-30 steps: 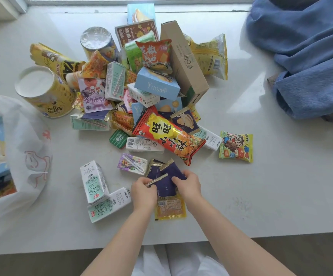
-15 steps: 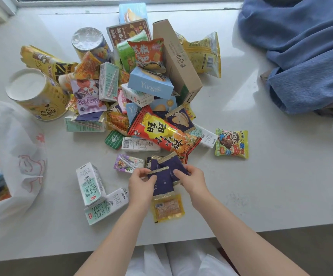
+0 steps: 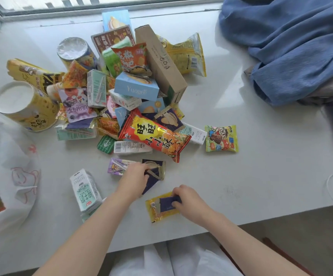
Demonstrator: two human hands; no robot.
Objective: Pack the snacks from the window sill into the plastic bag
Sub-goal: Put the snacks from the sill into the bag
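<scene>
A heap of snack packets, boxes and cans covers the middle of the white window sill. A long red packet lies at its front. My left hand grips several dark blue packets just in front of the heap. My right hand pinches one dark blue packet lying on a yellow packet near the sill's front edge. The white plastic bag lies open at the far left with boxes inside.
A blue cloth is bunched at the back right. A yellow-green sweet packet lies alone right of the heap. A milk carton stands left of my left arm. A big yellow tub lies beside the bag.
My hands, together on the dark blue packets, have parted. The right hand has drawn back toward the front edge onto the yellow packet with one blue packet; the left keeps the others.
</scene>
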